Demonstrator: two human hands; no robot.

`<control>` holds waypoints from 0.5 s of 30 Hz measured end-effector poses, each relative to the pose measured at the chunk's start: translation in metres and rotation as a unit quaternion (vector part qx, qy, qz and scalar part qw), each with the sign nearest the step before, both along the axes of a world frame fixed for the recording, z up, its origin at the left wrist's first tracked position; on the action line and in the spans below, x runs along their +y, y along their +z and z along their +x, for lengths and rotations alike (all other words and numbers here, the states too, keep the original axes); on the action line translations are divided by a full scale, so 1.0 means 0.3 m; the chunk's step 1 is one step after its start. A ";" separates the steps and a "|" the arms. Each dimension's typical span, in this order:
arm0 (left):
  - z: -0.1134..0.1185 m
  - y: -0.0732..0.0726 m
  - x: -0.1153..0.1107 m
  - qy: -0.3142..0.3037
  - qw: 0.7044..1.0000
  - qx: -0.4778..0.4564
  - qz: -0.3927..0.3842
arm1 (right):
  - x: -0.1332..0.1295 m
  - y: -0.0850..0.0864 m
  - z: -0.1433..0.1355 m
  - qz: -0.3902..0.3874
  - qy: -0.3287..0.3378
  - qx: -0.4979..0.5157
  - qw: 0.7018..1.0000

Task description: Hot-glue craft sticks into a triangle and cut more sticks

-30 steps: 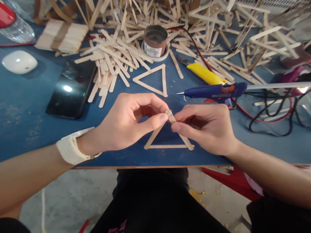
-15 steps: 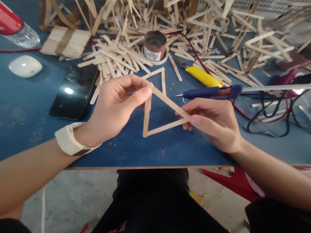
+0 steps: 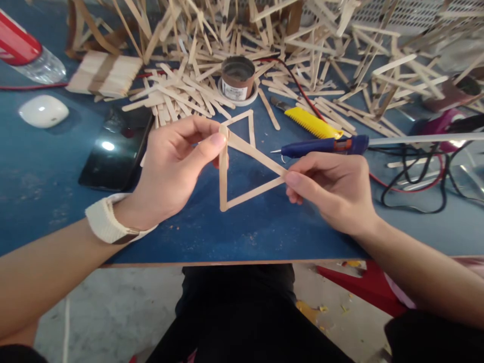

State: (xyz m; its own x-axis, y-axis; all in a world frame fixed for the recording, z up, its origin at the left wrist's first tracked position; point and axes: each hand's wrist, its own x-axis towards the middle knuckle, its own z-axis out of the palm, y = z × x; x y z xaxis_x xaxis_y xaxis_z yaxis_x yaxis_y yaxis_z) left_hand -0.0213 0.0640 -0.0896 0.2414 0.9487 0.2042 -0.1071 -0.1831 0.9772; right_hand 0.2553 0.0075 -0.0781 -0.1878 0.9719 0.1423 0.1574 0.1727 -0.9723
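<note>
A triangle of wooden sticks (image 3: pixel 223 176) is held up over the blue table between both hands. My left hand (image 3: pixel 185 164) pinches its upper left corner, thumb in front. At the right corner, my right hand (image 3: pixel 327 189) grips it between thumb and fingers. The lower left corner hangs free. Behind it, another joined stick piece (image 3: pixel 251 128) lies on the table, partly hidden by my left hand and the triangle. A blue glue gun (image 3: pixel 321 146) rests just beyond my right hand, its tip pointing left.
Loose wooden sticks (image 3: pixel 181 93) heap across the back around a brown pot (image 3: pixel 238 78). A yellow cutter (image 3: pixel 312 121) lies behind the glue gun. On the left are a black phone (image 3: pixel 113 148), a white mouse (image 3: pixel 44 111), a bundle of sticks (image 3: pixel 104 73) and a bottle (image 3: pixel 28 48).
The triangle has shifted slightly left and turned a little, its left side now nearly vertical. Both hands keep their hold on it. The view has shifted slightly.
</note>
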 end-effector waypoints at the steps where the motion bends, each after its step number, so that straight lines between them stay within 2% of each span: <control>1: 0.002 0.001 0.001 0.000 1.000 0.002 -0.006 | 0.000 0.000 -0.001 -0.002 0.001 0.000 1.000; 9: 0.004 0.006 0.003 -0.006 0.999 -0.015 -0.041 | -0.001 0.000 -0.002 -0.014 0.006 0.004 1.000; 15: 0.006 0.001 0.004 0.000 1.000 -0.021 -0.013 | -0.016 -0.010 -0.010 0.023 -0.035 0.002 0.999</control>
State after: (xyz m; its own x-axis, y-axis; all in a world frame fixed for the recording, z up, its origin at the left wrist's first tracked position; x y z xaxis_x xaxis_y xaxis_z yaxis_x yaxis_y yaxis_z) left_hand -0.0195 0.0653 -0.0893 0.2334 0.9536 0.1900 -0.1488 -0.1581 0.9762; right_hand 0.2523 0.0027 -0.0812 -0.1194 0.9751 0.1868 0.1671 0.2052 -0.9644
